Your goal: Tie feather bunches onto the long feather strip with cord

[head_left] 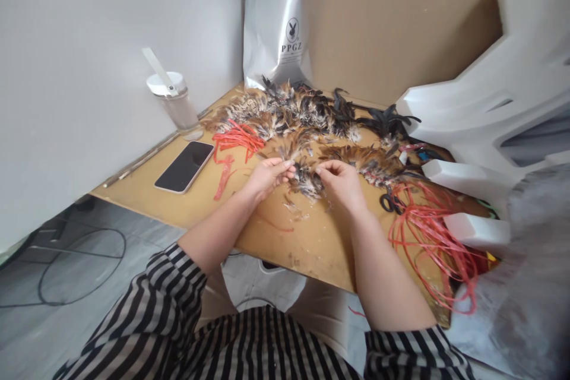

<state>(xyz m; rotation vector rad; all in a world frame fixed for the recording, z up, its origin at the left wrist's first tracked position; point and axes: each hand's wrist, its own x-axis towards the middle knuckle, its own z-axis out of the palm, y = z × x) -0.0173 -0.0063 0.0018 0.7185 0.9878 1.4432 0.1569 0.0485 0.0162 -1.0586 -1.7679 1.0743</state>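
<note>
My left hand point(271, 177) is closed in a pinch, with a fan of brown feathers point(289, 143) standing up from the fingertips. Close by on the right, my right hand point(341, 181) also has its thumb and forefinger pressed together; whatever lies between them is too small to make out. A small heap of dark and white feathers point(307, 183) lies on the table between the two hands. Behind them spreads a large pile of brown, black and white feathers point(285, 110). Another row of brown feathers point(369, 160) lies just beyond my right hand.
On the left are a phone point(184, 166), a lidded cup point(173, 101) and red plastic strips point(238, 139). More red strips point(431, 231) hang over the right edge near black-handled scissors point(390, 200). A silver bag point(274, 29) stands at the back, white foam point(467, 101) at right.
</note>
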